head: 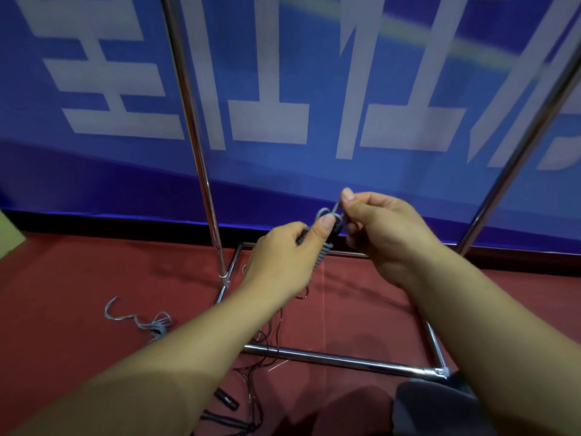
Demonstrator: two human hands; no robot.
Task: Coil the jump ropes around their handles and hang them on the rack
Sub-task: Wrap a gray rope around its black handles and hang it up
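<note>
My left hand [283, 262] grips a dark jump-rope handle [323, 250] wound with grey rope coils. My right hand [380, 231] pinches the grey rope's free end [337, 206] just above the handle's top, where a small loop shows. Both hands are held in front of the chrome rack [201, 146], whose two uprights rise left and right. Another grey jump rope [147, 322] lies loose on the red floor at the left. A thin black rope [273, 338] trails down over the rack's base bar to black handles [226, 401] near the bottom edge.
The rack's chrome base frame [339, 361] forms a rectangle on the red carpet. A blue banner with white characters [283, 89] hangs close behind the rack. A dark grey object [434, 407] sits at the bottom right.
</note>
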